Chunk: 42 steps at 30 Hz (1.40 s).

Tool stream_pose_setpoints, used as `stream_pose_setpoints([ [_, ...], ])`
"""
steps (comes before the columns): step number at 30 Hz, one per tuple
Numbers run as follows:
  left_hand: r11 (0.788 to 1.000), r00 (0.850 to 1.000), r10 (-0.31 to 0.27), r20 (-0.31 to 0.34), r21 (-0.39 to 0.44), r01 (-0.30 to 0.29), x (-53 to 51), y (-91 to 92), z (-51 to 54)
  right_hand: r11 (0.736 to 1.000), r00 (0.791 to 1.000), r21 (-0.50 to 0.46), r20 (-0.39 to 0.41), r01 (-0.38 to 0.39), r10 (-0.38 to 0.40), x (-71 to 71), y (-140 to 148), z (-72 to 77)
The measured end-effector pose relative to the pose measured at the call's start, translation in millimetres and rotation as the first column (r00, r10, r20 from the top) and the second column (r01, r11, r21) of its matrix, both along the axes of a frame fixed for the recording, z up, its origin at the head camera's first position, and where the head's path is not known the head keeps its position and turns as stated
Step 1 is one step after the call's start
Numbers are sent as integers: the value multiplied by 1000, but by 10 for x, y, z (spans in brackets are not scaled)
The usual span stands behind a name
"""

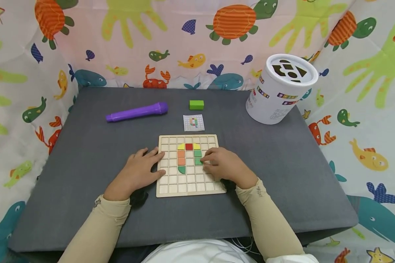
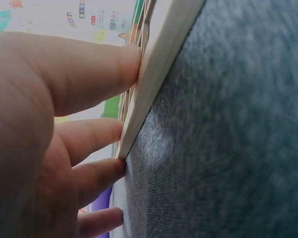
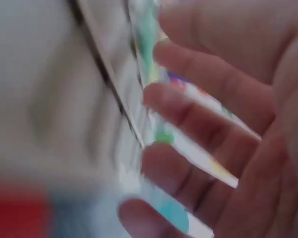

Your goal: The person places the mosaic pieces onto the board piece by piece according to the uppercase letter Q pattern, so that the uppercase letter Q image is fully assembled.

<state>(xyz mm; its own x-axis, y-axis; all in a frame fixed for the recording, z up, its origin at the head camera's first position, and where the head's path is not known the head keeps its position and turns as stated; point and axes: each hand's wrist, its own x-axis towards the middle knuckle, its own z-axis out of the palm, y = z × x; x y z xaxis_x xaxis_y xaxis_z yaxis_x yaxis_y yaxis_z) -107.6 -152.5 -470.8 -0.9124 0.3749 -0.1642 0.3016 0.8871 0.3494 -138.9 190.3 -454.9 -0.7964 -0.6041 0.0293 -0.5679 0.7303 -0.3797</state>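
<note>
A wooden grid board (image 1: 191,187) lies on the grey table, bearing a red tile (image 1: 188,146) flanked by two yellow tiles, two orange tiles (image 1: 181,157) down the left, two green square tiles (image 1: 198,153) down the right and a rounded green tile (image 1: 182,169). My left hand (image 1: 139,171) rests at the board's left rim, fingers spread; its thumb (image 2: 104,69) touches the rim in the left wrist view. Over the board's right side, my right hand (image 1: 226,165) has its fingertips at the lower green square. Its slightly bent fingers (image 3: 188,114) show in the right wrist view.
Behind the board lie a small printed grid card (image 1: 193,122) and a light green block (image 1: 196,105). A purple marker-like stick (image 1: 136,111) lies at back left. A white tub with a shape-hole lid (image 1: 279,93) stands at back right. Printed curtains surround the table.
</note>
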Motion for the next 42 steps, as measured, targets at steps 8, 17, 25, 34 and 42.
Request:
stream_pose_setpoints([
  [8, 997, 996, 81, 46, -1, -81, 82, -65, -51, 959, 935, -20, 231, 281, -269, -154, 478, 197],
  [17, 995, 995, 89, 53, -47, -87, 87, -86, 10, 984, 975, 57, 139, 167, -174, 291, 355, 133],
  [25, 997, 998, 51, 35, -56, -49, 43, -60, 64, 937, 941, 89, -8, 338, -339, 719, 443, -67],
  [34, 997, 998, 42, 49, -59, -40, 35, 23, 4, 900, 897, 48, 79, 432, -435, 761, 464, -96],
  [42, 997, 998, 47, 42, -71, -44, 28, 33, -15, 930, 925, 22, 96, 367, -367, 714, 419, 29],
])
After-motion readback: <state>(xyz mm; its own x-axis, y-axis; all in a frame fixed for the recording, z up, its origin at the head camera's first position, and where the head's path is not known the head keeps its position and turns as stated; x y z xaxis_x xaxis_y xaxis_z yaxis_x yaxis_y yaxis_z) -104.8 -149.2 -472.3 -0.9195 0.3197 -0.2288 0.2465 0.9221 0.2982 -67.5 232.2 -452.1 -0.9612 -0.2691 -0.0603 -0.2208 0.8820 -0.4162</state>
